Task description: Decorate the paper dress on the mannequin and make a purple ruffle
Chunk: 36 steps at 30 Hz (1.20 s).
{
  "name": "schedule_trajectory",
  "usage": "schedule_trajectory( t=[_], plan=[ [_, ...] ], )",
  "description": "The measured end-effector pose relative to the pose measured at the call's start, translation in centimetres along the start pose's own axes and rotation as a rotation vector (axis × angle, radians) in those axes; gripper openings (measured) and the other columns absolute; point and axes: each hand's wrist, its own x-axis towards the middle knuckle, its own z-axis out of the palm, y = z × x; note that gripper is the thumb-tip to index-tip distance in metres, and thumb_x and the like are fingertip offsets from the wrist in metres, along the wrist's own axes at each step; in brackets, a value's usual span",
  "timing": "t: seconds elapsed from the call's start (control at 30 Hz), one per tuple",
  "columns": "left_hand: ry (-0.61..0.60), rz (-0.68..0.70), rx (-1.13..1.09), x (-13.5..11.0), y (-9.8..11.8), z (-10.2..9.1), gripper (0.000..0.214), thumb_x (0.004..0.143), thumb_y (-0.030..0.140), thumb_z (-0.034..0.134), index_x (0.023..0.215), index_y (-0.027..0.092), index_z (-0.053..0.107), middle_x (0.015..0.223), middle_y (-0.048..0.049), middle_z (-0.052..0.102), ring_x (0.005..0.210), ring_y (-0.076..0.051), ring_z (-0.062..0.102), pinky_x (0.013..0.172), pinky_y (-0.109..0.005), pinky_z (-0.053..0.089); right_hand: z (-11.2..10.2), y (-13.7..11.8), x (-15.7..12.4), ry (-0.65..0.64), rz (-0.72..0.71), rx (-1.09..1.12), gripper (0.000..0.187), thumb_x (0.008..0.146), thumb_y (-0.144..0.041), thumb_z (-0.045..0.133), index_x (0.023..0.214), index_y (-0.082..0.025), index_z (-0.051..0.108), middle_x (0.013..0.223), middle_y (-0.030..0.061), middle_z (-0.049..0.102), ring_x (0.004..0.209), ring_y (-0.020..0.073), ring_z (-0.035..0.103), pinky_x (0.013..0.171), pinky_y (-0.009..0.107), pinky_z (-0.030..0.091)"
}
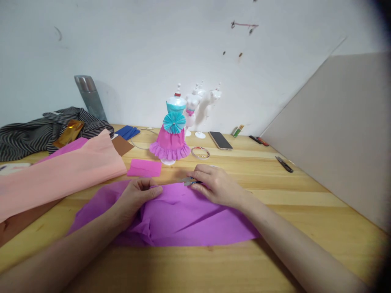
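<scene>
A large sheet of purple crepe paper [189, 215] lies creased on the wooden table in front of me. My left hand [139, 197] pinches its upper edge between thumb and fingers. In my right hand [215, 183] is a small pair of thread snips [190, 182], their blades apart at the sheet's upper edge and pointing left. Just beyond my hands stands a small dress form [172, 130] wearing a turquoise top with a pleated rosette and a pink skirt with a purple ruffle. A folded pink piece [144, 167] rests beyond my left hand.
Peach paper [67, 175], a striped cloth [67, 126] and a flask [90, 97] occupy the left. White dress forms [194, 101], a phone [220, 140] and a ring-shaped roll [200, 153] are at the back. Another pair of snips [284, 164] lies right, near a partition [336, 122].
</scene>
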Motion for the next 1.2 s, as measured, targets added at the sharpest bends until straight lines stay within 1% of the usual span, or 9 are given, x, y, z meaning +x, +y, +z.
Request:
schedule_trajectory(
  t=[0.17,0.3,0.5,0.7,0.8,0.93,1.07,1.2],
  plan=[
    [0.003,0.046,0.063,-0.01,-0.18,0.09,0.032,0.054,0.034,0.082,0.057,0.013,0.057,0.05,0.0056,0.049,0.046,-0.004,0.036,0.043,-0.016,0.026,0.02,0.15,-0.11,0.013,0.009,0.081,0.032,0.096,-0.032,0.044,0.117,-0.014,0.06,0.089,0.0091,0.062,0.076,0.0166,0.057,0.067,0.028,0.044],
    [-0.01,0.058,0.067,-0.09,-0.3,0.13,0.031,0.054,0.033,0.082,0.056,0.013,0.058,0.049,0.0059,0.048,0.046,-0.004,0.036,0.044,-0.016,0.026,0.3,-0.06,-0.07,0.022,0.035,0.065,0.031,0.096,-0.032,0.044,0.114,-0.015,0.062,0.088,0.0084,0.062,0.076,0.0169,0.057,0.067,0.028,0.044],
    [-0.009,0.101,0.06,-0.03,-0.37,-0.04,0.031,0.056,0.033,0.081,0.055,0.014,0.056,0.05,0.0066,0.046,0.047,-0.004,0.034,0.045,-0.016,0.026,0.54,-0.08,-0.04,0.008,0.037,0.036,0.031,0.096,-0.032,0.044,0.113,-0.014,0.062,0.086,0.0081,0.061,0.074,0.0166,0.057,0.066,0.028,0.042],
    [0.017,0.169,0.181,-0.08,-0.17,0.06,0.026,0.056,0.031,0.078,0.056,0.014,0.059,0.053,0.0052,0.05,0.051,-0.005,0.038,0.048,-0.017,0.029,0.45,0.05,-0.09,0.026,0.034,0.088,0.032,0.096,-0.033,0.044,0.115,-0.014,0.061,0.086,0.0079,0.061,0.074,0.0165,0.057,0.067,0.028,0.044],
    [0.026,0.207,0.248,-0.2,0.01,0.15,0.023,0.057,0.031,0.076,0.057,0.014,0.061,0.055,0.0041,0.052,0.053,-0.007,0.042,0.051,-0.019,0.032,0.22,0.1,-0.13,0.022,0.033,0.109,0.031,0.096,-0.032,0.044,0.115,-0.015,0.061,0.087,0.0081,0.062,0.075,0.0164,0.058,0.068,0.028,0.045],
    [0.052,0.263,0.332,-0.29,0.22,0.23,0.02,0.06,0.031,0.073,0.058,0.014,0.061,0.055,0.0036,0.054,0.055,-0.008,0.044,0.053,-0.02,0.034,0.02,0.21,-0.2,0.034,0.024,0.142,0.031,0.096,-0.031,0.045,0.115,-0.014,0.062,0.088,0.0085,0.062,0.076,0.0169,0.059,0.068,0.028,0.046],
    [0.056,0.297,0.365,-0.38,0.33,0.3,0.02,0.061,0.031,0.071,0.057,0.015,0.061,0.054,0.0039,0.053,0.055,-0.008,0.043,0.053,-0.02,0.033,0.07,0.3,-0.24,0.044,0.019,0.142,0.03,0.096,-0.031,0.046,0.115,-0.015,0.062,0.087,0.0081,0.062,0.075,0.0164,0.059,0.068,0.028,0.046],
    [0.044,0.295,0.366,-0.51,0.29,0.29,0.02,0.061,0.031,0.071,0.057,0.014,0.061,0.054,0.0039,0.053,0.055,-0.008,0.043,0.054,-0.02,0.033,0.33,0.23,-0.29,0.062,0.002,0.122,0.031,0.096,-0.032,0.045,0.115,-0.014,0.062,0.086,0.0082,0.062,0.075,0.0164,0.059,0.067,0.028,0.046]
  ],
)
